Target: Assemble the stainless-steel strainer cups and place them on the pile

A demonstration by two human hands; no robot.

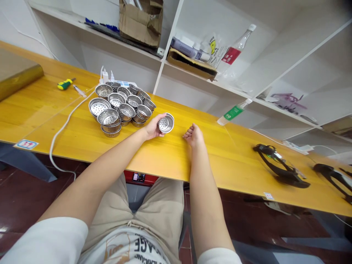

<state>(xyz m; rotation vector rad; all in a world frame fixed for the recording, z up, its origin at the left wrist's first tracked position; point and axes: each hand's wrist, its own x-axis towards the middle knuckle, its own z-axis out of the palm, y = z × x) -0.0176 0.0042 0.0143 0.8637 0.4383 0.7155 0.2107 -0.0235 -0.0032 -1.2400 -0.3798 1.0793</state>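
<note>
My left hand (153,128) grips a small perforated stainless-steel cup (166,124) by its side, tilted so that its holed bottom shows. To its right, my right hand (194,135) is held above the table with the fingers curled in. Whatever the curled fingers may hold is hidden. Left of my left hand stand several more perforated steel cups (127,111), crowded together and partly stacked. The cup in my left hand is apart from this group and from my right hand.
On the yellow table (162,161) lie a screwdriver (65,84), a white cable (59,132) and a green-labelled bottle (233,113). Black headsets (280,165) rest at right. A power strip (122,83) sits behind the cups. White shelves (192,71) rise along the back.
</note>
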